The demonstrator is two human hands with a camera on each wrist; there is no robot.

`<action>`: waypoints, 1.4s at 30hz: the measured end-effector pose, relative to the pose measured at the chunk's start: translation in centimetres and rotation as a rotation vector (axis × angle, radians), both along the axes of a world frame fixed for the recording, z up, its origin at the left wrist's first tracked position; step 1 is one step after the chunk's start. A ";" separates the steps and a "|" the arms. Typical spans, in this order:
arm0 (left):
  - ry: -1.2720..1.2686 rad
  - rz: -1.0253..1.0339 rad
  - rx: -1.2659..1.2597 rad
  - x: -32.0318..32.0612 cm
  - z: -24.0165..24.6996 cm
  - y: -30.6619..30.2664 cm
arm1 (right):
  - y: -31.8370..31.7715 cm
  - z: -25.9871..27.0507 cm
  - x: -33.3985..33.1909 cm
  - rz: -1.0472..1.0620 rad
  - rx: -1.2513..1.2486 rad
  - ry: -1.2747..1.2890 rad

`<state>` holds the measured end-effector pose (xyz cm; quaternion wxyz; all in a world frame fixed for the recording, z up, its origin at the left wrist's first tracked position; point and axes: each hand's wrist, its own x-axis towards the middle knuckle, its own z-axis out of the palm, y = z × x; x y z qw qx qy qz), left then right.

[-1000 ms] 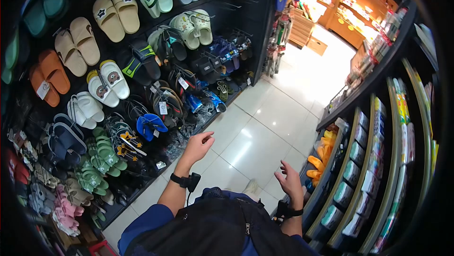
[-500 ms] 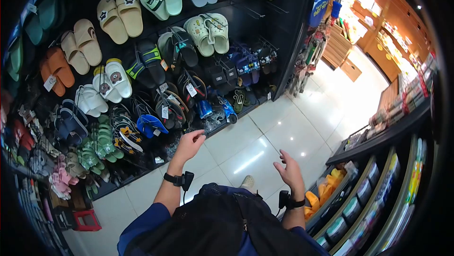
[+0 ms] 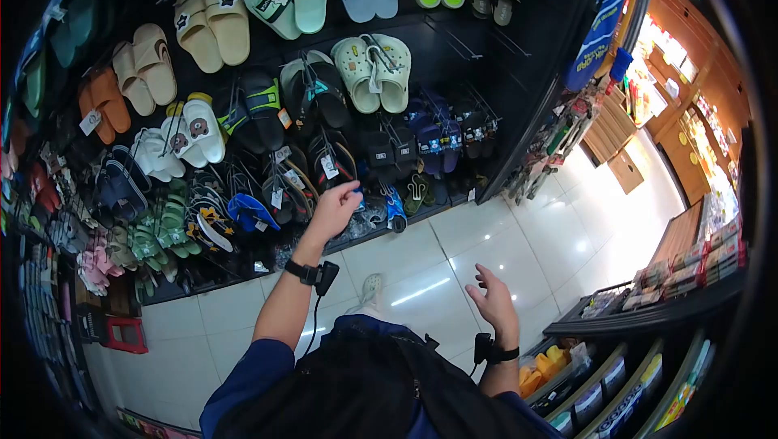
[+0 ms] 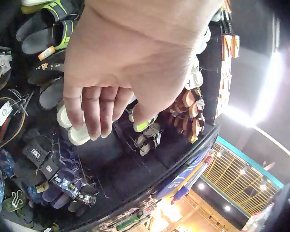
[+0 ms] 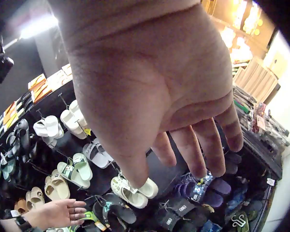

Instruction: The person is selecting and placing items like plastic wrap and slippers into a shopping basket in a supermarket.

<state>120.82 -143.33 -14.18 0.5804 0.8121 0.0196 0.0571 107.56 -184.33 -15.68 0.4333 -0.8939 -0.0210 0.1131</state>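
My left hand (image 3: 334,210) reaches out before the lower rows of the sandal rack, its fingers loosely bent and holding nothing. In the left wrist view the palm faces the camera with the fingers hanging loosely. Black flip-flops with a tag (image 3: 327,159) and a blue pair of sandals (image 3: 395,208) hang near it in the head view. My right hand (image 3: 493,301) hovers over the tiled floor, fingers relaxed and nothing in them. Cream clogs with charms (image 3: 373,74) hang on the rack, partly behind the right fingers in the right wrist view (image 5: 130,192).
Slides and sandals fill the dark rack, including beige slides with stars (image 3: 212,21). Slanted shelves of packaged goods (image 3: 604,390) stand at the right, with orange items (image 3: 543,370). A red stool (image 3: 127,335) is at the lower left. Tiled floor (image 3: 519,244) leads toward a lit shop area.
The view has turned to the right along the aisle, bringing the sandal rack more face-on. My left hand now overlaps the rack's lower edge; both hands stay unoccupied.
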 end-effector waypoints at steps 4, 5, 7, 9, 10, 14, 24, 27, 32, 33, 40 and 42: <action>0.032 0.040 -0.096 7.9 2.0 0.4 | 1.3 0.0 3.8 0.009 0.007 -0.013; 0.028 0.060 -0.148 9.7 2.7 0.4 | 1.6 0.1 4.7 0.002 0.006 -0.022; 0.023 0.091 -0.207 14.6 2.8 0.8 | 1.9 0.2 6.2 -0.018 -0.001 -0.026; 0.032 0.126 -0.267 19.4 2.7 1.3 | 2.2 0.4 7.7 -0.038 -0.007 -0.031; 0.015 0.136 -0.286 22.0 2.8 1.5 | 2.2 0.6 8.6 -0.070 -0.009 -0.015; -0.002 0.173 -0.309 30.4 3.8 2.0 | 2.7 0.5 11.2 -0.172 -0.016 0.020; -0.027 0.316 -0.054 42.3 2.2 4.6 | 4.4 0.1 16.3 -0.226 -0.018 0.049; -0.115 0.282 0.190 44.6 0.0 5.8 | 3.7 -0.4 17.8 -0.207 -0.029 0.047; -0.117 0.213 0.258 40.9 0.5 4.0 | 1.2 -1.9 20.4 -0.160 -0.017 0.038; -0.119 0.167 0.215 40.0 0.5 3.8 | 0.7 -2.0 21.1 -0.142 -0.016 0.035; -0.110 0.198 0.208 30.4 3.8 -1.6 | -4.9 -2.7 26.8 0.014 -0.012 -0.009; -0.078 0.196 0.159 28.0 4.6 -3.1 | -6.4 -3.0 28.4 0.067 -0.017 -0.019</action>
